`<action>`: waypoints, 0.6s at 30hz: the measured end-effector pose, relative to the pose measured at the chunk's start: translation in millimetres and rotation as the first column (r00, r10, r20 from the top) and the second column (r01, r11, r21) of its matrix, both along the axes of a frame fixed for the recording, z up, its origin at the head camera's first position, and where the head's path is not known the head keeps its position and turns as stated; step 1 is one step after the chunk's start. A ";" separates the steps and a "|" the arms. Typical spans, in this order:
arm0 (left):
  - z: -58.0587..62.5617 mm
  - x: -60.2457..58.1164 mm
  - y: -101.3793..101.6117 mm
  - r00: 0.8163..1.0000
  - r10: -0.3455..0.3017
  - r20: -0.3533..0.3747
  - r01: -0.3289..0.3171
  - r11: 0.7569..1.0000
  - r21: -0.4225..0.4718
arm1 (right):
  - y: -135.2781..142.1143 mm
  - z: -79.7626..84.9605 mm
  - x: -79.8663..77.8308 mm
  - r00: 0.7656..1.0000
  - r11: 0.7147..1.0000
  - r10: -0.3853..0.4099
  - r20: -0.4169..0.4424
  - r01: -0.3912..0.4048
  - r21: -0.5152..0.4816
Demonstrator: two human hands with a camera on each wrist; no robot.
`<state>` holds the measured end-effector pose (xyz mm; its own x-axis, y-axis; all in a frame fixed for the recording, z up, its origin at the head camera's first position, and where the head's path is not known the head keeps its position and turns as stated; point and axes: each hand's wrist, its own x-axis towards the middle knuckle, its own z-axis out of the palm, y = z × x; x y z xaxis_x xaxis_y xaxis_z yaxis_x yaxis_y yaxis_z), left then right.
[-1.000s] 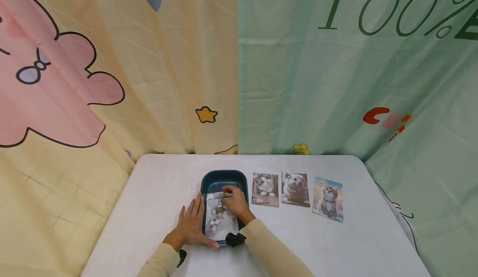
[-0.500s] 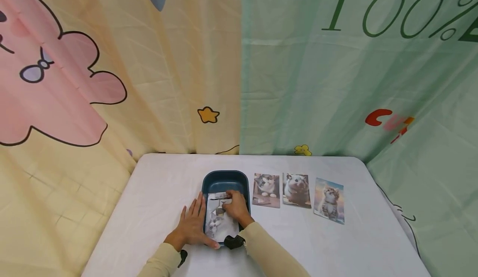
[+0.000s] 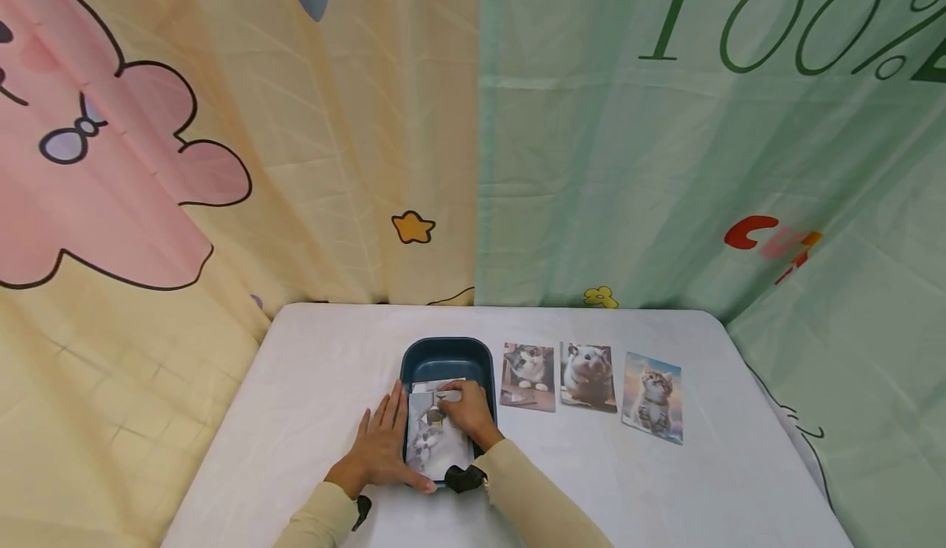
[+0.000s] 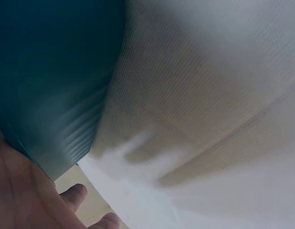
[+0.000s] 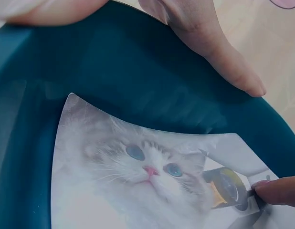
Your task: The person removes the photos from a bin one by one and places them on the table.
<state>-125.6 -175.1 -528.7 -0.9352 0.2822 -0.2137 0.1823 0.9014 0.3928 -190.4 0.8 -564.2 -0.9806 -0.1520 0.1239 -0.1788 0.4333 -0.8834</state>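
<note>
A dark teal plastic tray (image 3: 446, 351) lies on the table with picture cards inside. The top picture card (image 3: 436, 456) shows a white, blue-eyed kitten; in the right wrist view the kitten card (image 5: 114, 200) bows slightly. My right hand (image 3: 470, 413) reaches over the tray's right side, its fingers pinching the card's far part. Just beyond that card, a strip of another card (image 3: 424, 385) shows underneath. My left hand (image 3: 380, 444) rests against the tray's left rim, fingers spread and straight, thumb along the near end.
To the right of the tray lie three picture cards in a row: a grey-and-white cat card (image 3: 528, 377), a hamster card (image 3: 588, 377) and a tabby kitten card (image 3: 653, 398). The white-covered table (image 3: 325, 351) meets printed curtains (image 3: 369, 121) at the back.
The top card's far edge has shifted toward me under my right hand, baring a strip of the card beneath. My left hand stays at the tray's rim.
</note>
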 end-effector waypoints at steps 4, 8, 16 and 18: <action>-2.0 -0.3 -0.8 1.000 -0.011 -0.007 0.012 0.999 0.037 | 0.5 0.7 0.5 1.000 1.000 0.010 -0.019 -0.010 0.004; -1.8 -1.3 -0.3 1.000 -0.010 0.004 0.010 1.000 0.020 | 2.4 3.2 -1.8 0.999 0.998 0.040 -0.020 -0.039 0.048; -1.1 -1.9 -0.2 1.000 0.003 0.024 -0.003 1.000 0.007 | 15.7 23.3 -3.6 0.988 0.986 0.128 -0.090 -0.117 0.117; -0.2 -2.0 0.1 1.000 0.003 0.025 -0.003 1.000 0.002 | 19.0 27.5 -3.6 0.985 0.981 0.148 -0.089 -0.136 0.136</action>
